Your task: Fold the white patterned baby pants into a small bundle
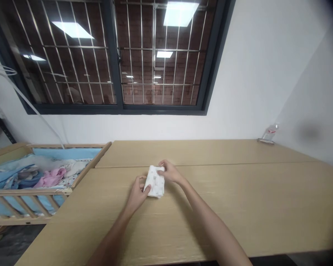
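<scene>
Head view looks down on a pale wooden desk [238,192] with both bare hands meeting at a small folded white cloth [155,181] printed with a faint pattern. The left hand [137,192] sits at the near-left edge of the cloth, its fingers [146,189] curled narrow and pinching that edge, thumb on top. The right hand [170,171] comes in from the far-right side — its fingers [161,169] bent closed over the cloth's far corner, pressing it. The cloth lies on the desk between the two sets of fingers, touching both, and looks folded into a compact packet; how many layers it has cannot be told.

Well to the left of the fingers, beyond the desk's edge, stands a wooden cot [44,184] with slatted sides, lined in light blue and holding a heap of small clothes [48,177] — pink, white and blue pieces. Far to the right of the fingers, at the back of the desk against the white wall [252,74], lies a small clear bottle [269,132] with a red label. Beyond the fingers, above the desk, a dark-framed window [113,55] with metal bars shows a brick wall and reflected ceiling lights.
</scene>
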A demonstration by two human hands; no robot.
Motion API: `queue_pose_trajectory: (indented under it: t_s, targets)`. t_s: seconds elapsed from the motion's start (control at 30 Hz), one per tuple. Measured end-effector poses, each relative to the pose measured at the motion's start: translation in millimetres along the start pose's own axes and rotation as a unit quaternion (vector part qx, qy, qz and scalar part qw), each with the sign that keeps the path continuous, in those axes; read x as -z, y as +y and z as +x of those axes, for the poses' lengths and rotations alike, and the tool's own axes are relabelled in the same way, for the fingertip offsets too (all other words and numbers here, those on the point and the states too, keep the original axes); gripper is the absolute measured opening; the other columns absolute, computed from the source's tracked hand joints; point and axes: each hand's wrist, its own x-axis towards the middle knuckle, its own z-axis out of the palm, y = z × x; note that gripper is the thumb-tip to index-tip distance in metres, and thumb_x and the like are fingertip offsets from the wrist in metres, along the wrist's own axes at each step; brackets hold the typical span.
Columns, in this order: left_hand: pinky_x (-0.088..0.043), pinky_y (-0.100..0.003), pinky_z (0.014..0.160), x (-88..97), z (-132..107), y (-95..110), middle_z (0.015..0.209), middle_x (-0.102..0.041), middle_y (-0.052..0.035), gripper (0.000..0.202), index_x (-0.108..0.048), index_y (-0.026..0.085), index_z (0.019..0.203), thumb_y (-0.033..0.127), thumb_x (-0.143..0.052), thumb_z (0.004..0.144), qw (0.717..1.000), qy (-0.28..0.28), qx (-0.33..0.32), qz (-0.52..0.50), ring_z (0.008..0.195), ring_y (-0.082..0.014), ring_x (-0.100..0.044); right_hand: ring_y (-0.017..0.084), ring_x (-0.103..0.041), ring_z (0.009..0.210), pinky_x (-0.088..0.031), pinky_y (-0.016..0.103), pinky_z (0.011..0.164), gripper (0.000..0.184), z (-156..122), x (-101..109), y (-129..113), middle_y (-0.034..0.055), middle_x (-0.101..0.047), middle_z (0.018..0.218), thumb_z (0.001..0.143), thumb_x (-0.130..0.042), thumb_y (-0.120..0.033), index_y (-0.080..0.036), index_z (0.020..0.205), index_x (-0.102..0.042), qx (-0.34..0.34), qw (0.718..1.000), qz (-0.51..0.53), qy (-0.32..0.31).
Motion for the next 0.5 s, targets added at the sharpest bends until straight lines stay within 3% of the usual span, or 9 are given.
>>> queue_pose_trajectory:
  t_s: [0.13,0.27,0.4,0.5]
  targets:
    - [-0.049,-0.028,0.067,-1.6,-5,1,0.083,-0.072,-0.0027,0.039,-0.040,0.018,0.129,0.036,-0.049,0.096,0.990,-0.039,0.019,0.136,0.073,-0.0188,-0.070,0.012,-0.053,0.065,-0.041,0.023,0.060,0.039,15,-11,27,-0.0035,-0.059,0.077,0.064,-0.082,-0.025,-0.017,0.094,-0.058,-0.073,0.996,0.023,-0.044]
    - [-0.047,-0.030,0.076,-0.9,-8,6,0.102,-0.074,-0.0083,0.032,-0.052,0.020,0.120,0.031,-0.056,0.091,0.969,-0.065,0.034,0.235,0.090,-0.0237,-0.071,0.012,-0.053,0.065,-0.041,0.023,0.060,0.043,17,-26,58,-0.0035,-0.057,0.076,0.058,-0.087,-0.024,-0.016,0.091,-0.061,-0.084,0.995,0.045,-0.043]
    - [-0.046,-0.031,0.080,3.9,-9,20,0.109,-0.074,-0.0079,0.031,-0.054,0.023,0.122,0.035,-0.054,0.093,0.944,-0.088,0.049,0.313,0.100,-0.0258,-0.071,0.015,-0.058,0.074,-0.047,0.027,0.068,0.040,14,-31,70,0.0015,-0.064,0.086,0.065,-0.085,-0.029,-0.015,0.097,-0.064,-0.050,0.998,0.016,-0.041]
    - [-0.047,-0.035,0.084,10.1,-13,36,0.112,-0.073,-0.0127,0.035,-0.055,0.020,0.122,0.042,-0.050,0.096,0.928,-0.075,0.066,0.360,0.103,-0.0296,-0.070,0.021,-0.065,0.090,-0.052,0.035,0.081,0.041,9,-25,60,0.0097,-0.070,0.105,0.079,-0.077,-0.036,-0.015,0.112,-0.064,-0.009,0.998,-0.047,-0.042]
